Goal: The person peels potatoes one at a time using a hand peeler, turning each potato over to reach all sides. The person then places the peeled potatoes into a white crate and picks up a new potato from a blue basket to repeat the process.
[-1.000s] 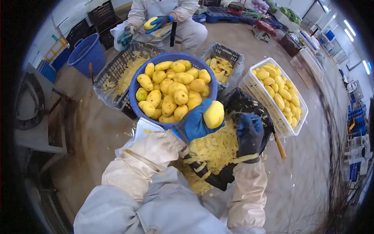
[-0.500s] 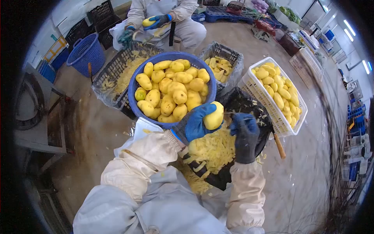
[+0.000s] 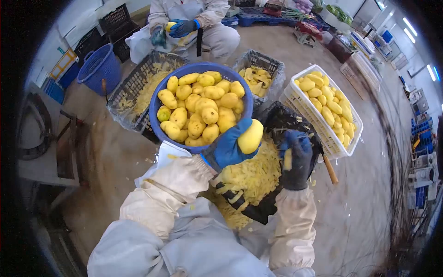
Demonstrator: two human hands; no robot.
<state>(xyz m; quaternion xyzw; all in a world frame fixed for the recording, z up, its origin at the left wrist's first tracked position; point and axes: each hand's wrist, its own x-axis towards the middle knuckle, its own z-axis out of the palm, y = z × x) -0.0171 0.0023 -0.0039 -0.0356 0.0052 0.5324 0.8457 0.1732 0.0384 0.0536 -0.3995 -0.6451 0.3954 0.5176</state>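
Potato (image 3: 250,136) is in the left grip (image 3: 228,148), fingers wrapped round it, just over the black crate (image 3: 281,118) of peels (image 3: 256,173). The right grip (image 3: 295,159) beside it is curled closed (can't make out on what), with a peel strip (image 3: 287,159) on the glove. Blue tub (image 3: 203,67) just behind, white crate (image 3: 342,148) off right.

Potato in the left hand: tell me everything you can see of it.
The potato is oval, smooth and pale yellow over the side that shows, so it looks peeled there. It is tilted, long axis running up to the right. The left hand, in a blue glove, grips it from below and covers its lower end. It is held over the heap of peelings, in front of the blue tub of potatoes. The right hand, in a dark glove, is near but not touching it.
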